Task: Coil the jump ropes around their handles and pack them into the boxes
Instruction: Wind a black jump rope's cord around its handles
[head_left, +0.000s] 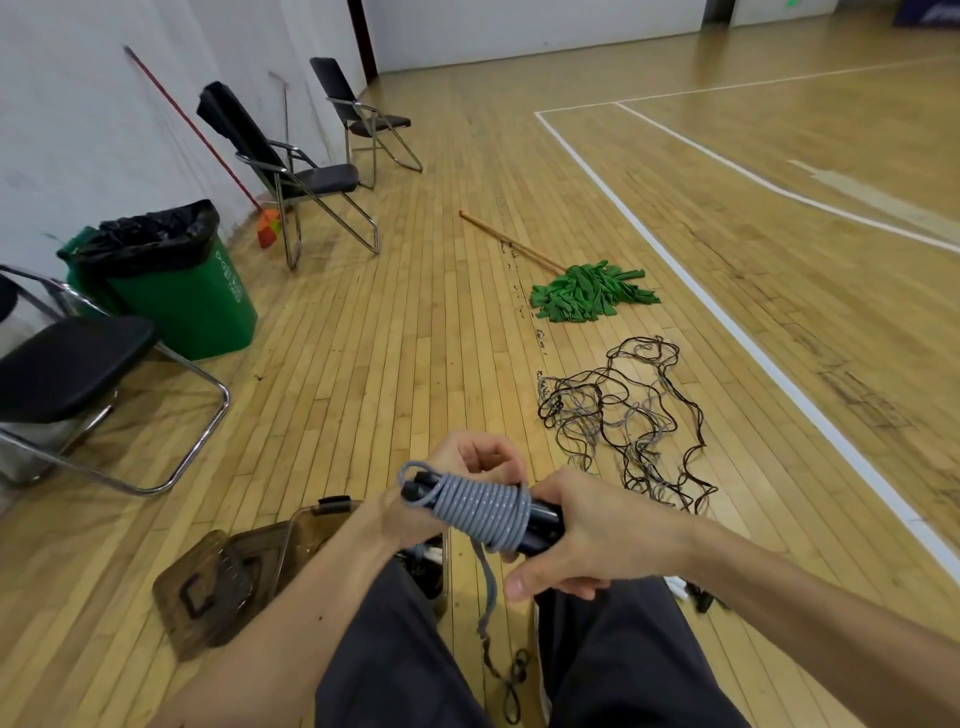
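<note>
A grey jump rope is coiled in several turns around a pair of black handles held above my lap. My left hand grips the left end of the handles, behind the coil. My right hand grips their right end, fingers curled under. A loose tail of the grey rope hangs down between my knees to the floor. A brown see-through box stands open by my left knee, its lid lying beside it. More jump ropes lie tangled on the floor ahead to the right.
A green mop lies on the wooden floor beyond the tangle. A green bin and black folding chairs stand along the wall at left, another chair close by. White court lines run at right.
</note>
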